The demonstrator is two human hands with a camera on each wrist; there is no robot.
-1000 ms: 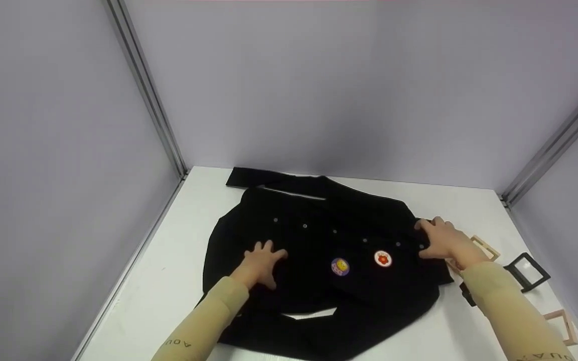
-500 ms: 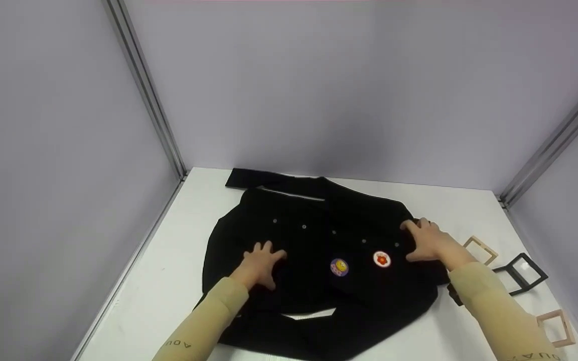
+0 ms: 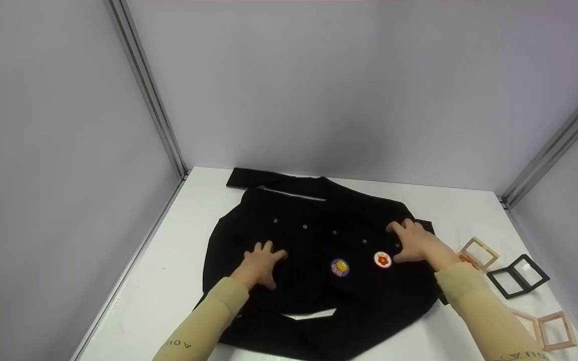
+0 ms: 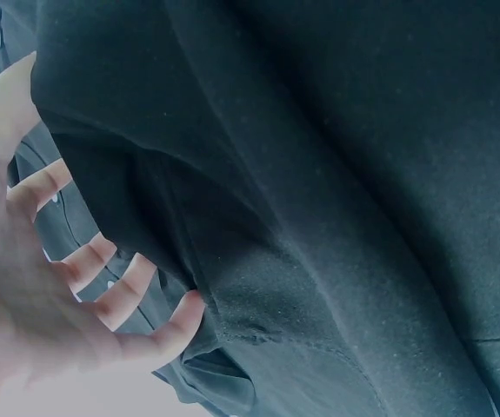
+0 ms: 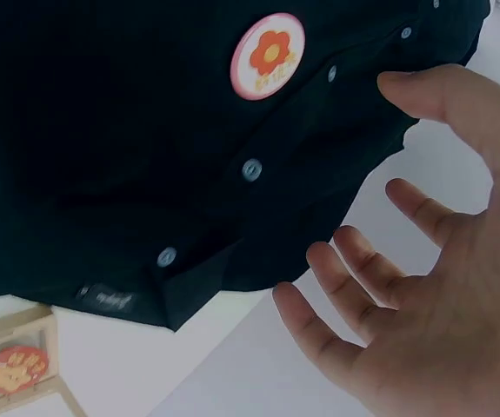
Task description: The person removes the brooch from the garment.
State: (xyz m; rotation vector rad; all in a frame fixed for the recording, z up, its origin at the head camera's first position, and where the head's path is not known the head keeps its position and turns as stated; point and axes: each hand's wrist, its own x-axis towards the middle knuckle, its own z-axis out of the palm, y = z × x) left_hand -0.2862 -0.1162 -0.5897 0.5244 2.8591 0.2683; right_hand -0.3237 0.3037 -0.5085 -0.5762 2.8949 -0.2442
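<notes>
Got a black shirt (image 3: 314,255) lying on a white table (image 3: 153,281), with sleeves (image 3: 256,177) curving along far and near sides. Has pale buttons (image 3: 305,226) in a row, plus a purple badge (image 3: 340,267) and a white badge (image 3: 383,259) (red flower, kinda cute). Got the left hand (image 3: 260,263) splayed over it and the right hand (image 3: 413,243) loosely spread by the white badge.

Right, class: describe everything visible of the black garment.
The black garment looks like matte cloth, long-sleeved, with a row of small pale buttons. It bears a purple-and-yellow badge and a red-flowered white badge. It lies spread on the white table. The left hand and right hand are over it; contact is unclear.
</notes>
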